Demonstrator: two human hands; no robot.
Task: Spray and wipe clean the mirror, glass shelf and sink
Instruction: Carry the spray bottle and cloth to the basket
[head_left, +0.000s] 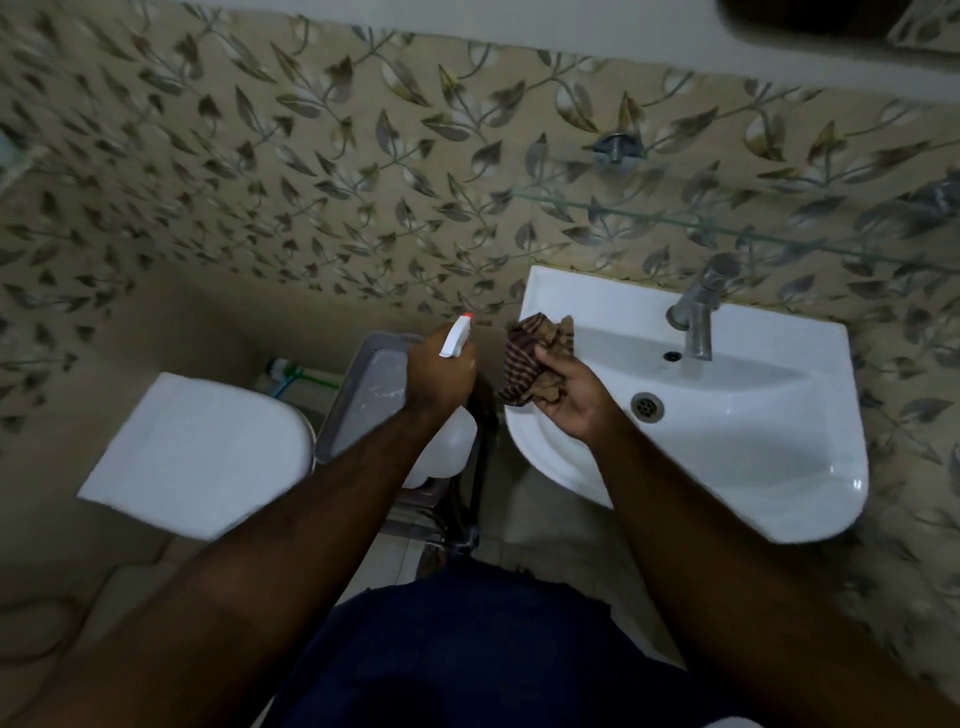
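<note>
Sink (727, 452) rim under my cloth hand

My left hand (441, 371) grips the spray bottle (447, 441) beside the rim; my right hand (571, 395) clutches the cloth (530, 358).

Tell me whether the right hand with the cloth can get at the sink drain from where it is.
Probably yes. The right hand holds the striped cloth over the sink's left rim, and the drain lies just beside it across bare basin. The tap stands farther back, out of the way.

Head view looks steeply down, close over sink (753, 457) and hands
</note>
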